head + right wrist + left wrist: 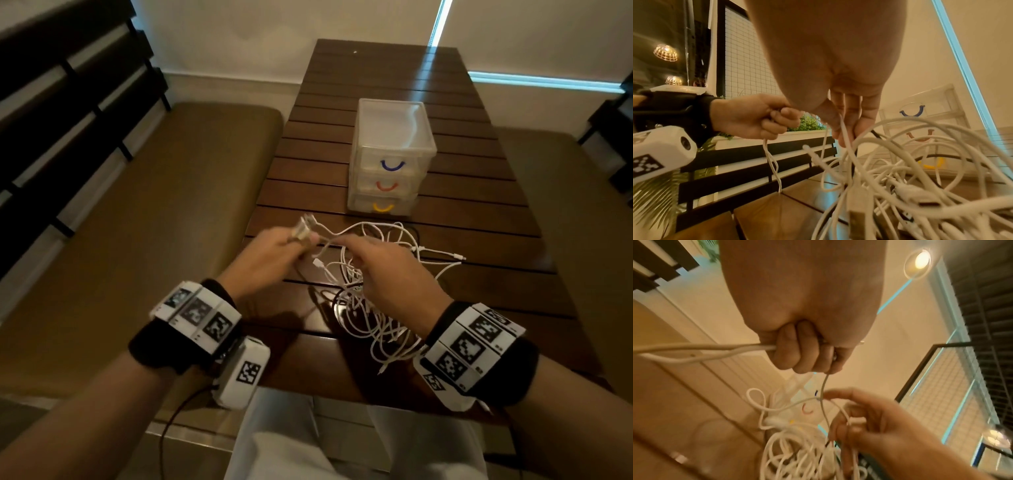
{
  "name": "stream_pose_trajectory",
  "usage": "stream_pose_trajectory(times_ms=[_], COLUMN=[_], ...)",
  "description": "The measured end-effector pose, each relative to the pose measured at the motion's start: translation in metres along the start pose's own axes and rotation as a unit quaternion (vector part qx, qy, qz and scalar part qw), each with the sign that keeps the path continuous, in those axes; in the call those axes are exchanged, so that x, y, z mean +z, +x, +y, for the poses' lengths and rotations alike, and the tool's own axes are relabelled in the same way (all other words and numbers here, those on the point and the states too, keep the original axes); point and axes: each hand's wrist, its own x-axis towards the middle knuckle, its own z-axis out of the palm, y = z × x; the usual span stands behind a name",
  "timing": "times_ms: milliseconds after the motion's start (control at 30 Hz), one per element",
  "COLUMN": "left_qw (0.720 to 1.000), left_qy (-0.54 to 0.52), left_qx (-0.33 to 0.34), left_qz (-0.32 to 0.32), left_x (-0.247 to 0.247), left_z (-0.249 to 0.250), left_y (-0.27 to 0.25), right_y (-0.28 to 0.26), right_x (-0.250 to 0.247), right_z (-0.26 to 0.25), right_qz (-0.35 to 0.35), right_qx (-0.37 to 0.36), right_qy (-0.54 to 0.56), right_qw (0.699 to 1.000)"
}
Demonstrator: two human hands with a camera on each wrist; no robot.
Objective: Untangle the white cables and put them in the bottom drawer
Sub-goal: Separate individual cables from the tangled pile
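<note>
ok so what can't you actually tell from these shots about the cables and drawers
- How many white cables: the tangle overlaps itself in every view.
- What the left hand holds beside cable: motion blur in the head view, curled fingers in the left wrist view.
- Contents of the drawer unit: frosted walls, all three drawers closed.
- Where the dark cable ends: buried under white loops.

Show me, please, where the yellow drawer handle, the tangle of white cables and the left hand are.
yellow drawer handle [383, 207], head view, middle of its curve
tangle of white cables [368, 308], head view, dense middle
left hand [270, 255], head view, back of hand
</note>
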Motion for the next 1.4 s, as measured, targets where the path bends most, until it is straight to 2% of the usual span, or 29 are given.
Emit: stream_pose_trajectory(times_ms=[100,233,333,400,500,600,700,833,900,1000,1133,1233,1333,1400], left_qw=[0.993,0.973,0.963,0.967,0.984,0.998,0.991,0.98,0.96,0.937,0.941,0.966,0.988,0.991], left_qy=[-0.084,-0.188,-0.226,-0.212,-0.155,-0.007,0.113,0.199,0.278,0.346,0.331,0.249,0.134,0.096], left_qx=[0.026,0.042,0.055,0.059,0.047,0.06,0.063,0.025,-0.003,-0.027,0.012,0.044,0.076,0.09], left_qz=[0.074,0.123,0.139,0.125,0.072,0.032,0.016,0.007,0.008,0.034,0.063,0.061,0.021,-0.013], left_x=[-0.027,-0.049,-0.054,-0.051,-0.04,-0.034,-0.041,-0.066,-0.089,-0.123,-0.134,-0.114,-0.084,-0.063], left_z=[0.018,0.022,0.016,0.015,0.015,0.007,-0.001,-0.013,-0.021,-0.029,-0.024,-0.006,0.009,0.011], left_y=[0.004,0.002,-0.002,-0.005,-0.009,-0.01,-0.01,-0.011,-0.013,-0.02,-0.028,-0.027,-0.024,-0.021], right_y=[0.005,0.007,0.011,0.012,0.009,0.003,0.005,0.018,0.02,0.022,0.023,0.024,0.024,0.023], right_x=[-0.007,-0.013,-0.01,-0.006,-0.002,-0.002,-0.004,0.003,0.01,0.02,0.026,0.027,0.024,0.02], right_z=[0.006,0.008,0.008,0.011,0.017,0.016,0.005,-0.014,-0.022,-0.025,-0.032,-0.035,-0.025,-0.015], right_qz=[0.002,-0.03,-0.036,-0.044,-0.103,-0.118,-0.066,-0.074,-0.092,-0.054,-0.031,0.014,0.063,0.069], right_qx=[0.051,0.05,0.056,0.067,0.119,0.144,0.102,0.033,0.017,-0.036,-0.051,-0.023,0.015,0.007], right_qy=[-0.014,-0.106,-0.163,-0.208,-0.229,-0.246,-0.263,-0.117,-0.057,-0.094,-0.066,-0.015,0.02,0.022], right_qw=[0.999,0.993,0.984,0.975,0.961,0.951,0.957,0.99,0.994,0.993,0.996,1.0,0.998,0.997])
